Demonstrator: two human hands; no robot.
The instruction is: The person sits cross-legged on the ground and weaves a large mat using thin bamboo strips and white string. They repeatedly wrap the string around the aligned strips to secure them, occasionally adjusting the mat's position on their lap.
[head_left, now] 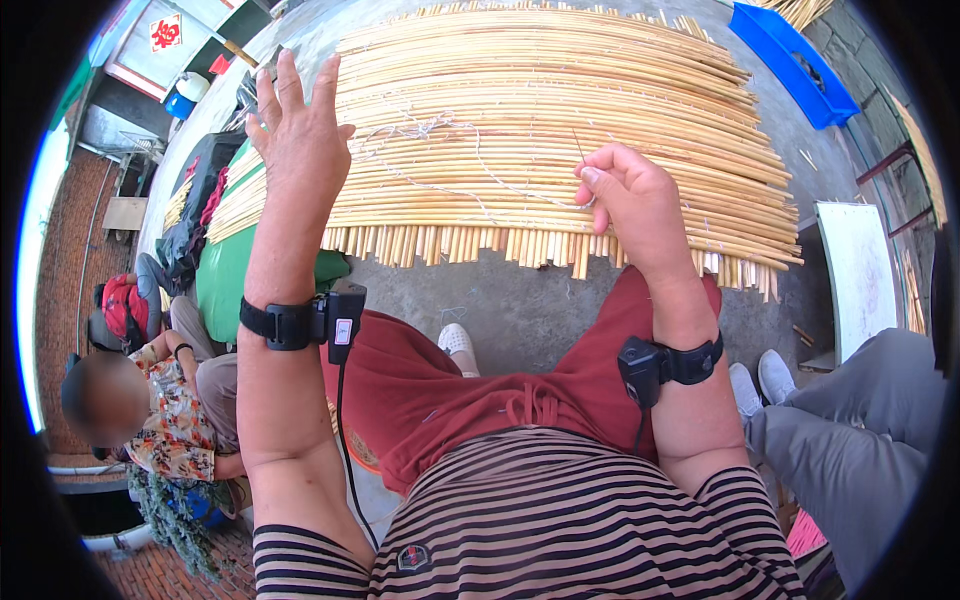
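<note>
A wide mat of pale reed stalks [560, 90] lies in front of me, its stalks running left to right and joined by rows of stitches. My right hand [628, 190] is above the near right part of the mat, pinching a thin needle [577, 146] between thumb and fingers, its tip pointing up. White string [478, 160] runs from near that hand in a loose loop across the stalks to a small tangle farther left. My left hand [298, 125] is raised over the mat's left side, fingers spread, holding nothing.
A blue plastic tray [795, 65] rests at the far right, with a white board [858, 270] nearer. Someone in grey trousers [850, 420] is close on my right. On the left a person in a patterned shirt [180, 410] sits beside a green cover [225, 270].
</note>
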